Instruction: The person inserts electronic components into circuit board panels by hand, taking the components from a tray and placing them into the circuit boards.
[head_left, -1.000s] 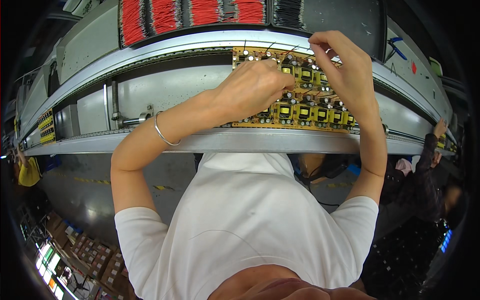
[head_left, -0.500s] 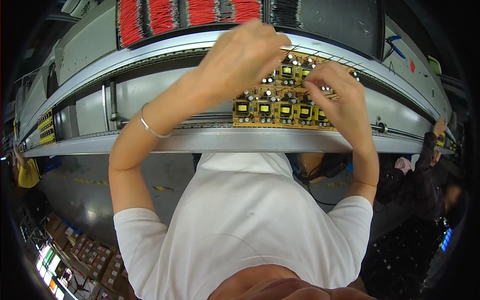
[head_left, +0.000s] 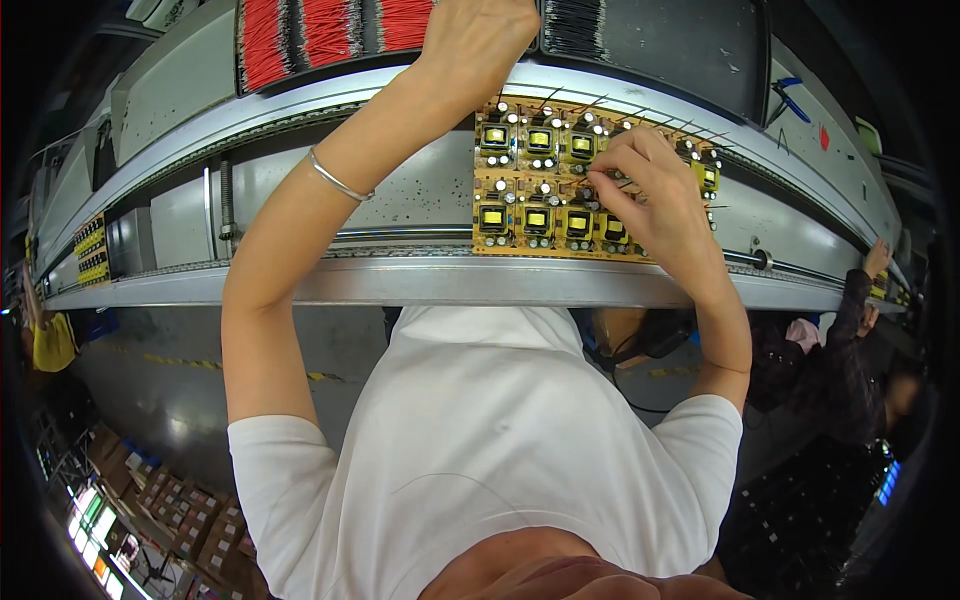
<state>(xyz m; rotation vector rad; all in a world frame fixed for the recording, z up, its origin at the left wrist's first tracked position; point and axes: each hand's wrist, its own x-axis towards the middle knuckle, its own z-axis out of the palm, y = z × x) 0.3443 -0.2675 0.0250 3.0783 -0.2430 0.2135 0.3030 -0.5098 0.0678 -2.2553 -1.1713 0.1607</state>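
While your right hand, fingertips together, hangs over the board panel, your left hand, grip hidden, overlies the red-wire tray's near edge.

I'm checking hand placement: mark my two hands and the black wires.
Left hand [head_left: 484, 44]: head view, back of the hand.
Right hand [head_left: 656, 197]: head view, back of the hand.
Black wires [head_left: 574, 28]: head view, middle of the bundle.

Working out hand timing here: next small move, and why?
Probably lower the right hand slightly, guiding the thin wire toward the circuit board: thumb and finger close together over the board and seem to pinch that wire. The left hand is up at the red wires, so it isn't steadying anything there.
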